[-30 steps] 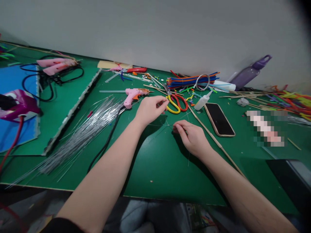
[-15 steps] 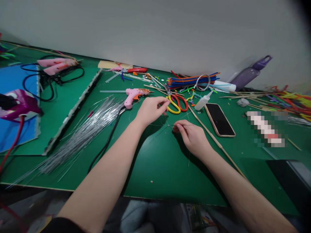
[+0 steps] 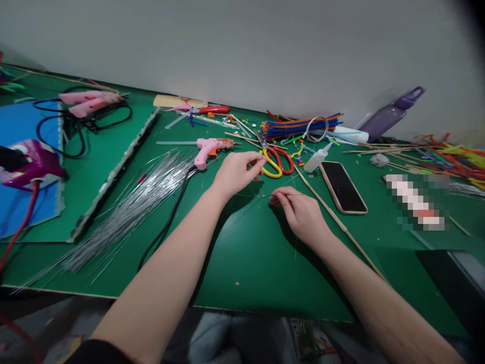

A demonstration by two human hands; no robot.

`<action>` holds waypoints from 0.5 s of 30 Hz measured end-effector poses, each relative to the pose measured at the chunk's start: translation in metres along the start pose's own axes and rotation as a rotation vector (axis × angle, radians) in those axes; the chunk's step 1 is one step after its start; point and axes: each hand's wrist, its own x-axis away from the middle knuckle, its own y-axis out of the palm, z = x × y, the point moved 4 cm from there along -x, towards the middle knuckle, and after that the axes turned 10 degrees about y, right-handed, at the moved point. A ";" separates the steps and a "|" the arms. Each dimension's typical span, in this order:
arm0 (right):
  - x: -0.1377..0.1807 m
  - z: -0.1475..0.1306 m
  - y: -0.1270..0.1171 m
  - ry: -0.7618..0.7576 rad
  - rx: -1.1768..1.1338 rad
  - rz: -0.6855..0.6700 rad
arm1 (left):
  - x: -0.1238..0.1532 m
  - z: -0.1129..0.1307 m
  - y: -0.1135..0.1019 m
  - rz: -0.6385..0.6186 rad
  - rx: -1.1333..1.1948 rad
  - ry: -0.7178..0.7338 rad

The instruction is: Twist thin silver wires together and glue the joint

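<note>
Several thin metal wires (image 3: 264,195) cross at a point between my hands, above the green table. My right hand (image 3: 297,210) is closed in a pinch on one of them, close to the crossing. Fingertips of my left hand (image 3: 238,172) are pinched together just up and left of the crossing; they seem to hold a wire end, too fine to be sure. Right behind my left fingers lie scissors (image 3: 275,162) with one yellow and one red handle. A pink glue gun (image 3: 207,151) rests to the left of that hand.
A bundle of silvery wires (image 3: 136,207) lies at left, beside the glue gun's black cord. On the right are a phone (image 3: 344,188), a small glue bottle (image 3: 317,159) and a long bamboo stick (image 3: 337,222). Pipe cleaners (image 3: 299,126) and a purple bottle (image 3: 388,119) stand behind.
Almost nothing differs. Both hands keep their pinched grips in nearly the same place, and the wires between them have barely shifted.
</note>
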 end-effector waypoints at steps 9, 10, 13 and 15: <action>-0.001 -0.001 0.000 -0.024 0.007 0.008 | 0.000 0.001 -0.001 -0.002 -0.032 0.007; -0.001 0.000 0.000 -0.032 0.010 0.014 | 0.000 0.001 -0.001 -0.002 -0.033 0.009; -0.001 0.000 0.000 -0.059 0.018 0.045 | 0.000 0.001 0.000 -0.003 -0.039 0.016; -0.001 0.000 0.000 -0.066 0.021 0.055 | 0.000 0.000 0.000 -0.003 -0.038 0.023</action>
